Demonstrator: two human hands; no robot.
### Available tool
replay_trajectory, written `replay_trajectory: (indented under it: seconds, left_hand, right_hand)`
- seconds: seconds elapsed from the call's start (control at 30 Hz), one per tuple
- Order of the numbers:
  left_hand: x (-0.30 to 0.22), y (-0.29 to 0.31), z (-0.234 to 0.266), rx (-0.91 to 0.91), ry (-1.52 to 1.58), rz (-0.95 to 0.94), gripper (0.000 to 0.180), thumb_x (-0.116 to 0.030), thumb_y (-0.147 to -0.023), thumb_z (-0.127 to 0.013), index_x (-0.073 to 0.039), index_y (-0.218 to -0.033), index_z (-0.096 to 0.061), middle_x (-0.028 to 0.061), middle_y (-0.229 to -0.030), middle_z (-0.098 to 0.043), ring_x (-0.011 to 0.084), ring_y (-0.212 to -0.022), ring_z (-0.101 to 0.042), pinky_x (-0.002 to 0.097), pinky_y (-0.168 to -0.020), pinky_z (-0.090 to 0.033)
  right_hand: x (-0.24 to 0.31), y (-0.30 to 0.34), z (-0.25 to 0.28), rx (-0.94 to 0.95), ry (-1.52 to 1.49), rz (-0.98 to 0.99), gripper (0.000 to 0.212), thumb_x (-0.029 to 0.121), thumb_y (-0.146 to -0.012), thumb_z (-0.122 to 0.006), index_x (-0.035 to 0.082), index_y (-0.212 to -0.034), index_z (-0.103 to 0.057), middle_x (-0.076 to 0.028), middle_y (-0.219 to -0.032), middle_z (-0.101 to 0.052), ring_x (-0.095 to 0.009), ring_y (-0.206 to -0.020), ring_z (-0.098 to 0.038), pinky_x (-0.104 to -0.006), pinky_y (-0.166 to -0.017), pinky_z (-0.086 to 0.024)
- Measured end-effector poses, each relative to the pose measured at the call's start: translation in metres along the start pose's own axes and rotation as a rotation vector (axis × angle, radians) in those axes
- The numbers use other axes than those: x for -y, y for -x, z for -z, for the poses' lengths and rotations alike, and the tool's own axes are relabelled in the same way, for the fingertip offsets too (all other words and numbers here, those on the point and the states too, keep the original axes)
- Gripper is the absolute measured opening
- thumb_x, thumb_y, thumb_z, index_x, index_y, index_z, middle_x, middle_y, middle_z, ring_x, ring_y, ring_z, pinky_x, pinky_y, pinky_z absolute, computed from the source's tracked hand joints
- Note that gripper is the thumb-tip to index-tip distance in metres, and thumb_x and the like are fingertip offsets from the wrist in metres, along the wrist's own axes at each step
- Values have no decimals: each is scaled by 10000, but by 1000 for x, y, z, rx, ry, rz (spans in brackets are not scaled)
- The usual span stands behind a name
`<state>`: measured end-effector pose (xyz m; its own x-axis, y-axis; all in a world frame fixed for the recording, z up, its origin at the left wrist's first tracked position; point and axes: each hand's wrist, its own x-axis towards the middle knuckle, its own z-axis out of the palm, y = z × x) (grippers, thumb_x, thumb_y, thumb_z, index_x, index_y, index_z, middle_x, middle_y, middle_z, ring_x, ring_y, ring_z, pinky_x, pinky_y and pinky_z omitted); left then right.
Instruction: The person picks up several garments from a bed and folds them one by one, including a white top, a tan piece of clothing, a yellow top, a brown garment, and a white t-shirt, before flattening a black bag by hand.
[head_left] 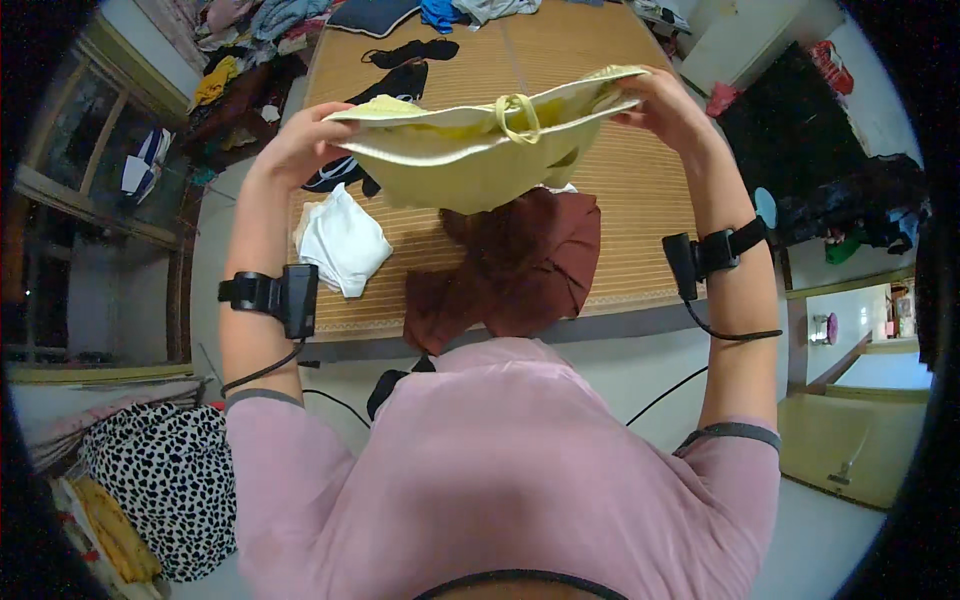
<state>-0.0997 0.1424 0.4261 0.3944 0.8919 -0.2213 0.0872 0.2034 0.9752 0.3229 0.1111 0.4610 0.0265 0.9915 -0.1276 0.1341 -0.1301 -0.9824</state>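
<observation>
A pale yellow garment with a drawstring waistband, likely shorts (pixel 470 180), is stretched out in the air between my hands. Its waist opening faces me, showing a whitish band and a looped yellow cord at the middle. My left hand (pixel 305 140) is closed on the left end of the waistband, my right hand (pixel 665 100) on the right end. Below the garment, a crumpled dark brown cloth (pixel 530 260) lies at the near edge of the mat-covered bed. Left of it is a folded white garment (pixel 345 240). Black clothing (pixel 400 85) lies behind my left hand, partly hidden.
The woven mat (pixel 640 220) extends away from me. A dark cushion (pixel 372 15) and more clothes lie at its far end. Clothes are heaped at the far left (pixel 215 80). A spotted cloth bundle (pixel 160 490) stands low at left. Cables hang from black straps on both forearms.
</observation>
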Motion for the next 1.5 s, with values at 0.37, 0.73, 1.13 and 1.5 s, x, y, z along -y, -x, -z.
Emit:
replay_trajectory:
  seconds: [0.37,0.73,1.13,1.5]
  left_hand:
    - [-14,-19,-13,-419,-690,62,327,-36,-734,-418,11,-971,-639,128,-743,-651,207,-533,-628,288,-555,-527]
    - [8,-71,-7,-614,-443,-167,436,27,-737,-365,-26,-1076,-633,151,-897,-656,203,-657,-653,294,-542,-526]
    - [183,-43,-62,-594,-437,-225,527,129,-717,-314,-82,-1032,-681,114,-995,-667,181,-937,-609,247,-852,-437]
    - [383,32,-135,-392,390,583,473,41,-755,-525,-7,-1225,-515,105,-981,-614,186,-878,-600,259,-733,-492]
  right_hand:
    - [-12,-35,0,-49,751,-64,292,66,-819,-462,38,-1076,-598,-64,-712,-595,-136,-505,-571,-262,-414,-424]
    - [-52,-67,1,-112,243,96,412,30,-837,-413,146,-1201,-569,-54,-997,-637,-137,-775,-638,-283,-647,-522]
    - [-192,13,12,-118,621,240,422,-74,-728,-469,102,-1067,-648,-182,-1032,-629,-311,-1025,-581,-363,-907,-438]
    - [-401,113,-7,100,70,-622,394,99,-743,-665,22,-1121,-583,-79,-861,-623,-110,-728,-572,-273,-600,-467]
